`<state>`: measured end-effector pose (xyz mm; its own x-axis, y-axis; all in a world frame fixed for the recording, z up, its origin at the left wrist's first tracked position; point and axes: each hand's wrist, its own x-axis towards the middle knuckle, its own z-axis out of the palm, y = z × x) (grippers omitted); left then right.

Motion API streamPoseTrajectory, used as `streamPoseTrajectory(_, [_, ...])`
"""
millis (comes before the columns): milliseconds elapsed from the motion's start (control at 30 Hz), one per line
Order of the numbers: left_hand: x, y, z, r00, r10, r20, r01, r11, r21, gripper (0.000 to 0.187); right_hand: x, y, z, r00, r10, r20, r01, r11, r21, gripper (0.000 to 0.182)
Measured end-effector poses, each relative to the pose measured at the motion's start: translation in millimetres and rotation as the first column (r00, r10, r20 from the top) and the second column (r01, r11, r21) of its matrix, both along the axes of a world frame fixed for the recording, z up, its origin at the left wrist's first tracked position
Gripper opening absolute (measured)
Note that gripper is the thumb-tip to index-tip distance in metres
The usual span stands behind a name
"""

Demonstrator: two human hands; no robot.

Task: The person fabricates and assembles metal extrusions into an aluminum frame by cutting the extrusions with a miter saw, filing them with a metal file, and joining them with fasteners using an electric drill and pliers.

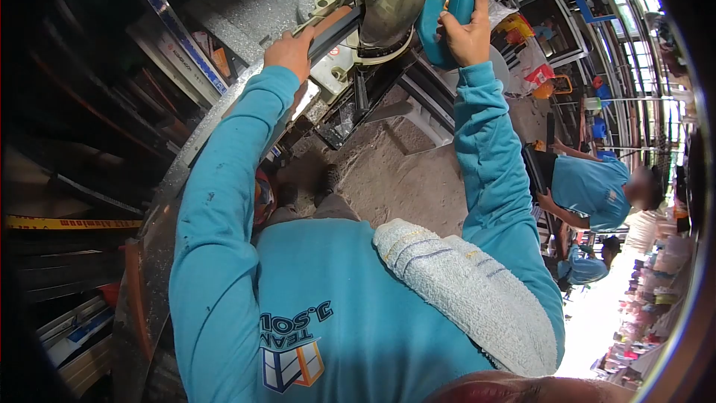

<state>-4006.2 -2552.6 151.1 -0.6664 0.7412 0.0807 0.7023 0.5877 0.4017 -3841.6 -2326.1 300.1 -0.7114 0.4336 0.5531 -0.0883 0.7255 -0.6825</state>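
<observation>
At the top centre stands a miter saw with a worn metal blade guard (395, 0) and a teal handle housing (440, 11). My left hand (289, 54) is wrapped round a dark, long profile (333, 33) that runs toward the saw's blade area. Against the teal housing rests my right hand (468, 33), its thumb and index finger stretched out and apart; its other fingers are partly hidden. Below the guard, the saw's pale base (332, 75) shows. Whether the blade touches the profile is hidden by the guard.
Long profiles (175, 41) lie at the upper left, beside a dusty bench surface (231, 19). Racked dark bars fill the left side. A person in a teal shirt (589, 190) is at the right, with another person (585, 265) beyond. A framed panel (552, 22) leans at the upper right.
</observation>
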Motion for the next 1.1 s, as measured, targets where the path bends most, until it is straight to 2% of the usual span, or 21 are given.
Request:
streamPoseTrajectory(33, [0,0,0,1.000,0.000,-0.001,0.000,1.000,-0.001,0.051,1,0,-3,1.000,-0.010,-0.010,0.010,1.000,-0.009,0.068])
streamPoseTrajectory(133, [0,0,0,1.000,0.003,-0.002,-0.003,1.000,-0.004,0.051,1,5,-9,1.000,-0.001,0.020,0.000,0.998,0.058,0.087])
streamPoseTrajectory(233, [0,0,-1,1.000,0.003,0.003,-0.003,1.000,-0.004,0.052,2,-3,-10,1.000,0.013,-0.007,-0.013,1.000,-0.023,0.084])
streamPoseTrajectory(400, [-1,1,-3,1.000,0.001,-0.003,-0.001,1.000,0.008,0.052,3,-4,-25,0.999,-0.003,-0.033,0.003,1.000,-0.007,0.083])
streamPoseTrajectory(500, [-1,0,0,1.000,-0.004,0.006,0.004,1.000,0.001,0.053,7,-22,-34,0.992,-0.093,-0.090,0.109,0.974,0.198,0.082])
streamPoseTrajectory(567, [1,-1,1,1.000,-0.013,0.009,0.012,1.000,0.002,0.053,11,-20,-60,0.987,-0.120,-0.107,0.137,0.974,0.178,0.082])
streamPoseTrajectory(633, [0,-1,2,1.000,-0.012,0.002,0.012,1.000,-0.003,0.053,14,-24,-55,0.988,-0.146,-0.043,0.149,0.983,0.104,0.082])
streamPoseTrajectory(700, [-1,0,1,1.000,-0.008,-0.007,0.007,1.000,-0.015,0.053,6,-12,-26,0.987,-0.138,-0.077,0.156,0.930,0.334,0.083])
streamPoseTrajectory(800, [-1,0,0,1.000,-0.017,0.015,0.018,1.000,-0.011,0.054,-15,36,27,0.981,-0.121,0.150,0.110,0.991,0.082,0.083])
streamPoseTrajectory(833, [-2,1,-1,1.000,-0.016,0.023,0.017,1.000,-0.017,0.054,-16,10,77,0.973,-0.014,0.231,0.045,0.991,-0.129,0.085])
streamPoseTrajectory(867, [-1,0,0,1.000,-0.022,0.017,0.022,1.000,-0.013,0.054,-26,5,99,0.976,-0.021,0.217,0.066,0.977,-0.201,0.086])
streamPoseTrajectory(900, [-1,0,2,1.000,-0.019,0.015,0.019,1.000,-0.020,0.054,-37,25,104,0.980,0.017,0.198,0.023,0.980,-0.197,0.086])
streamPoseTrajectory(967, [1,0,5,1.000,-0.001,0.022,0.001,0.999,-0.032,0.053,-44,30,118,0.966,0.011,0.258,0.063,0.959,-0.276,0.087])
streamPoseTrajectory(1067, [1,1,7,1.000,0.003,0.005,-0.003,0.999,-0.035,0.053,-39,27,110,0.974,-0.033,0.225,0.050,0.996,-0.071,0.086])
streamPoseTrajectory(1100, [2,0,5,1.000,0.005,0.003,-0.005,0.999,-0.034,0.053,-33,19,106,0.978,0.000,0.210,0.023,0.994,-0.109,0.086])
